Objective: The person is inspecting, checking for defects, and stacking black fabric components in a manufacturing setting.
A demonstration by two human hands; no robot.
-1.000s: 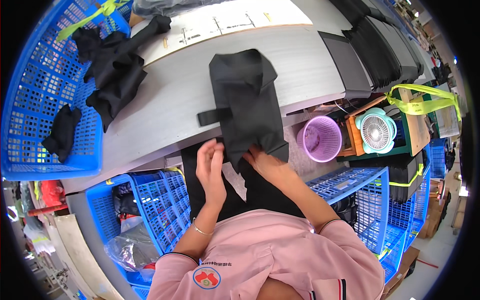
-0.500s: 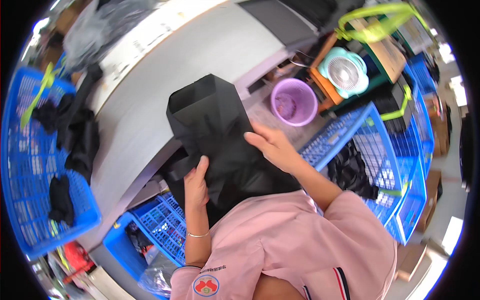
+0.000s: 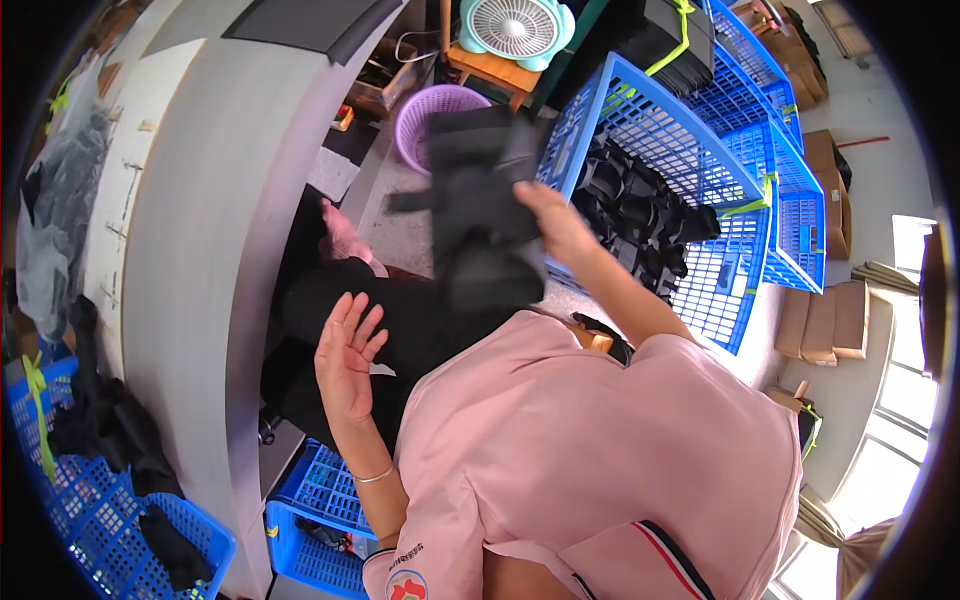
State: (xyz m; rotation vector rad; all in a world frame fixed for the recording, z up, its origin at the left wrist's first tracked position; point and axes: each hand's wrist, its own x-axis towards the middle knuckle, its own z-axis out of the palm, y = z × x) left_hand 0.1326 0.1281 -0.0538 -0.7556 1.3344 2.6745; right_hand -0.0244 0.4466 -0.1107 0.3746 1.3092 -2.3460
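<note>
Over the lap (image 3: 405, 305), 1 right hand (image 3: 563, 228) gripping 1 black fabric piece (image 3: 485, 220), 1 left hand (image 3: 345, 365), fingers splayed

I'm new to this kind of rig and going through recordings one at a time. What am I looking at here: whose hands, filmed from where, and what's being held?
There is no machine: these are a person's own bare hands. The camera sits on the head and looks down; its wide fisheye lens bends straight edges and leaves the dark rim.

The right hand holds a black fabric piece, blurred, so its details are unclear. The left hand is open and holds nothing.

On the grey table at picture left lie a white board and a dark sheet. At picture right, a blue crate contains many black pieces.
</note>
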